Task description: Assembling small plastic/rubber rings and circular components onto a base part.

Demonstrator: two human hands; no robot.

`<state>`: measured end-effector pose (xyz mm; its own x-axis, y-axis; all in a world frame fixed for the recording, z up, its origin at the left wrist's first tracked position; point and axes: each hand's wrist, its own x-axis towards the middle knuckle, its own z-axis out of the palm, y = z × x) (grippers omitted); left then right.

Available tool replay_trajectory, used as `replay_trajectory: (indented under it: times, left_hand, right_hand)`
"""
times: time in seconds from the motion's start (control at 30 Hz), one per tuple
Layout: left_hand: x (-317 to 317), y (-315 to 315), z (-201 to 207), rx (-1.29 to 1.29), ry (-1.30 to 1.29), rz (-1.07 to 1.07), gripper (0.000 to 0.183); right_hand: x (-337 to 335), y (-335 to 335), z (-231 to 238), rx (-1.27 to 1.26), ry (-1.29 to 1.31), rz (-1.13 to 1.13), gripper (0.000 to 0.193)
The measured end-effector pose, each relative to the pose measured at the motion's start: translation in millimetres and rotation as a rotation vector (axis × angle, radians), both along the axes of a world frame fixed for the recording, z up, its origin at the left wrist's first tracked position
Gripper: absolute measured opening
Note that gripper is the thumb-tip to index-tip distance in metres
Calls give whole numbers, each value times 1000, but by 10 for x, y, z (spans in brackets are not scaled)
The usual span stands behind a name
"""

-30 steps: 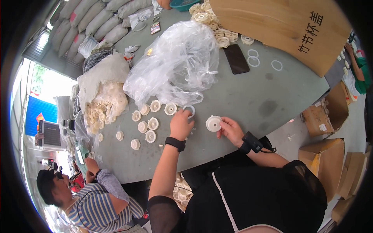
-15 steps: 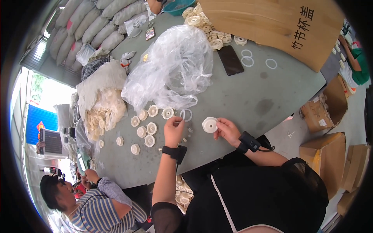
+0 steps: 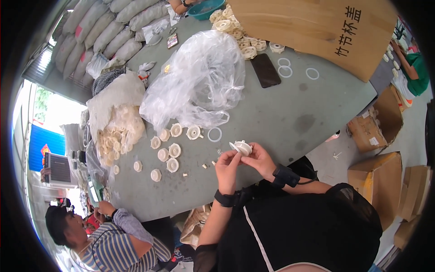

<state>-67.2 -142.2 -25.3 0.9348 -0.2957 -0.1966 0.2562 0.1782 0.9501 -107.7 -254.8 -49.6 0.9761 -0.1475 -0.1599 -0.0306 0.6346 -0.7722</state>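
Note:
Over the table's near edge, my right hand grips a cream plastic cup lid, tilted with its rim turned toward my left hand. My left hand pinches a thin whitish sealing ring against the lid's left side. Fingertips of both hands nearly meet there, hiding part of the ring. A loose sealing ring lies on the table just beyond my left hand. Farther left sit several cream lids in a loose group, and small cream plugs lie near my left wrist.
A crumpled clear plastic bag spreads across the middle of the grey table. Beyond it are a dark phone, more rings, piled lids and a large cardboard box. A person in stripes sits at the left.
My left hand has moved right and nearer from the rings, bringing one ring to the lid. One ring stays on the table. The lid in my right hand has tilted.

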Motion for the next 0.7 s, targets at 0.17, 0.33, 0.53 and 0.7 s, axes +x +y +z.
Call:
replay_trajectory:
  times: [0.17,0.33,0.53,0.7]
  left_hand:
    - [-109,88,-70,-24,139,-18,11]
    - [-232,111,-100,-68,167,-6,11]
    - [-306,212,-88,-31,108,81,8]
    - [-238,279,-11,51,114,177,8]
  right_hand:
    - [-37,-63,-129,-131,-5,36,19]
    - [2,-132,-183,-232,36,-33,16]
    - [99,-533,-220,-358,110,-163,16]
    - [126,-553,-280,-671,180,-202,22]
